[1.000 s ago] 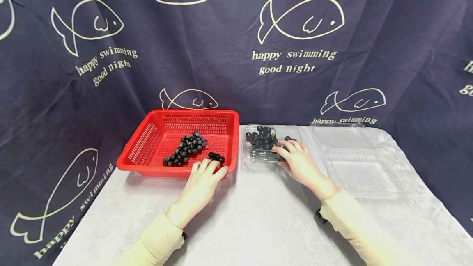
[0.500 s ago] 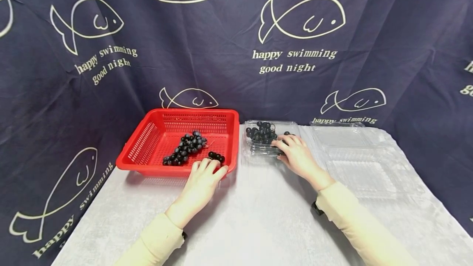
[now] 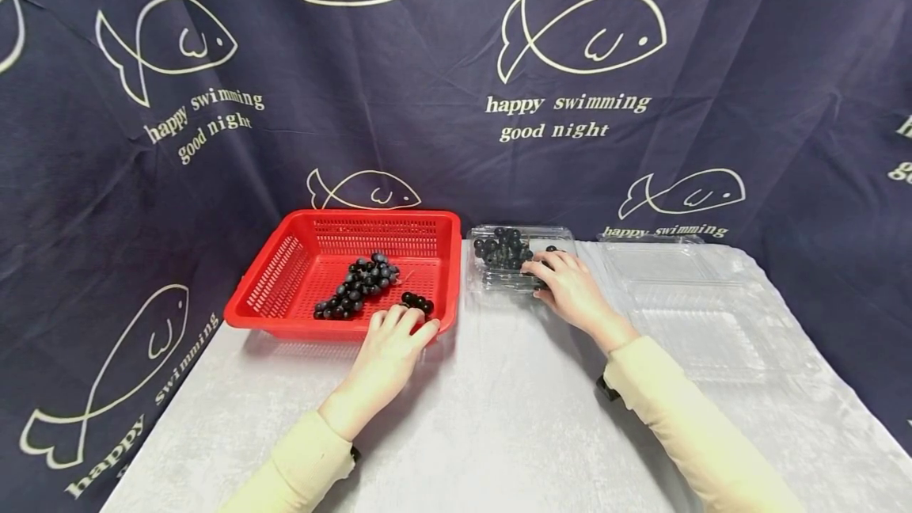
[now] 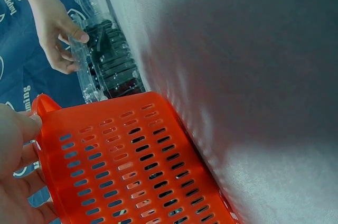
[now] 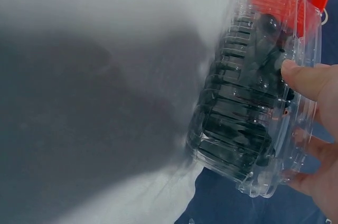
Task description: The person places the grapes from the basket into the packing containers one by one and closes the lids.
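My left hand (image 3: pixel 385 347) grips the near right rim of a red slotted plastic basket (image 4: pixel 121 150), with the thumb outside and the fingers over the edge. Inside the basket lie a long bunch of dark grapes (image 3: pixel 363 283) and a smaller cluster (image 3: pixel 416 302) by my fingertips. To its right, my right hand (image 3: pixel 575 293) holds the near edge of a clear plastic clamshell box (image 5: pixel 237 92). The thumb presses the box's outer side, while the other fingers reach over the rim. Dark grapes (image 3: pixel 504 246) fill the box's left part; others are partly hidden behind my right fingers.
Another clear plastic container (image 3: pixel 698 335) lies opened out on the right of the pale tablecloth (image 3: pixel 513 418). A dark blue curtain (image 3: pixel 442 125) with fish drawings hangs right behind the table's far edge.
My right hand and the clear box have slid slightly back, toward the curtain. My left hand and the red basket have stayed in place.
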`<move>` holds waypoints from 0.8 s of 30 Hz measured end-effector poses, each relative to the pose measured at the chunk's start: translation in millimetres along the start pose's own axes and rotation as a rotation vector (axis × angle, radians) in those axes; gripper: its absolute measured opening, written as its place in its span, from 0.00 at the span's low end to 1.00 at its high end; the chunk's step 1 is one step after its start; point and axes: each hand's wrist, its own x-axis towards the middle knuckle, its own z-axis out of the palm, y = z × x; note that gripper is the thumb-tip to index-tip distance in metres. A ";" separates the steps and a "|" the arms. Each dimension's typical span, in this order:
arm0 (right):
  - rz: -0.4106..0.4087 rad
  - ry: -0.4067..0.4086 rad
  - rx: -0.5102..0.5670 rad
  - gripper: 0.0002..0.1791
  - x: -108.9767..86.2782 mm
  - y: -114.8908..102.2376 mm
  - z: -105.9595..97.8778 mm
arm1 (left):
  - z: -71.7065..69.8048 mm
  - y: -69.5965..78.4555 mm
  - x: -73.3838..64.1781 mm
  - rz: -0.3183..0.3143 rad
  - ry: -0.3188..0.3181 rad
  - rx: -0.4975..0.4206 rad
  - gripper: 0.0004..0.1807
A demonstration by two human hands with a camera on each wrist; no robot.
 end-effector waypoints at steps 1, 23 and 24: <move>-0.001 -0.003 0.000 0.26 1.0 0.8 0.5 | -0.1 -0.2 -0.2 -0.001 -0.004 0.002 0.24; -0.001 -0.018 0.003 0.26 15.0 14.9 7.1 | -2.8 -0.7 0.8 -0.013 -0.028 -0.022 0.23; -0.003 -0.015 0.003 0.26 15.7 15.5 7.1 | -2.6 -0.8 0.8 -0.013 -0.028 -0.021 0.22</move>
